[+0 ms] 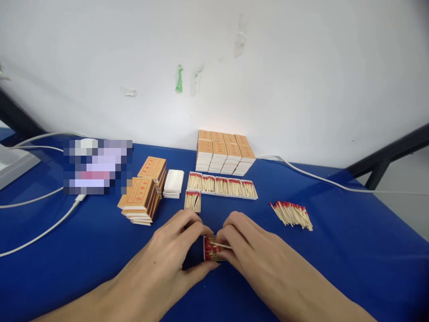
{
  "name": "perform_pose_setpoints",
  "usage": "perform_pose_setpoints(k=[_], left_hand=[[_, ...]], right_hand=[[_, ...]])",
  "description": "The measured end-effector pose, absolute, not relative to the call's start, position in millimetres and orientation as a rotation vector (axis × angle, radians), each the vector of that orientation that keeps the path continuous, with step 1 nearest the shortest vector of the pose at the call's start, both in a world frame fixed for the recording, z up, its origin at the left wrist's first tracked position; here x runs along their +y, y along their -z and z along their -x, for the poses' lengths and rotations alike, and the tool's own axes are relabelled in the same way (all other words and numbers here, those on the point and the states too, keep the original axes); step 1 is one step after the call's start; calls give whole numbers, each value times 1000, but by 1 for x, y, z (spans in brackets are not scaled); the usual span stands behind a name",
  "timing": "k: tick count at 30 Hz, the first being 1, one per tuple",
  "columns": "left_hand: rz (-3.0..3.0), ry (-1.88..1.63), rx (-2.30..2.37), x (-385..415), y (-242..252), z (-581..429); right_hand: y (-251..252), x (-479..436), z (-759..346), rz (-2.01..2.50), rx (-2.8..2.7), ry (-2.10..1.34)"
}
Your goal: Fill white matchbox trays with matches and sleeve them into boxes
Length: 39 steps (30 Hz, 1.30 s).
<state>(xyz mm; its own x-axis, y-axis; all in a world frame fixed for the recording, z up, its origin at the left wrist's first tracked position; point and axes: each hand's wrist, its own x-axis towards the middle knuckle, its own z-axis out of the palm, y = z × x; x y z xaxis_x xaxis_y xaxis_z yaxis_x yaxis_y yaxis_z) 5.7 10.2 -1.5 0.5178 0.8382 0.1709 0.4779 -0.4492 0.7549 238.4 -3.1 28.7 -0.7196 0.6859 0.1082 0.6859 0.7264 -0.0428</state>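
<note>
At the front of the table lies a matchbox tray [209,249] with red-tipped matches in it. My left hand [177,243] grips its left end, fingers on the far side and thumb on the near side. Over the tray's right part, my right hand [243,243] pinches a match [220,245] that lies slantwise above the others. The fingers hide the tray's right end. Just beyond my left hand, another filled tray [192,201] stands below a row of filled trays [221,186]. A loose pile of matches [292,214] lies to the right.
Closed matchboxes [225,152] are stacked against the wall. Orange matchbox covers [142,192] stand piled at the left, beside white trays [173,182] stacked bottom up. A blurred-out device [100,165] and white cables [43,235] lie far left. Another cable [311,173] runs along the right back.
</note>
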Motion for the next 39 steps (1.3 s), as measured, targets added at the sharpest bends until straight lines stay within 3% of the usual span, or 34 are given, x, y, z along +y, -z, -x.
perform_pose_setpoints(k=[4,14,39], left_hand=[[-2115,-714,1070,11,2,-5],[-2168,-793,1132,9,4,-2],[-2094,-804,1003,8,-8,0]], right_hand=[[-26,-3,-235,1093,-2823,-7],[-51,13,-249,1294,-2404,-947],[-55,19,-267,1373,-2286,-1196]])
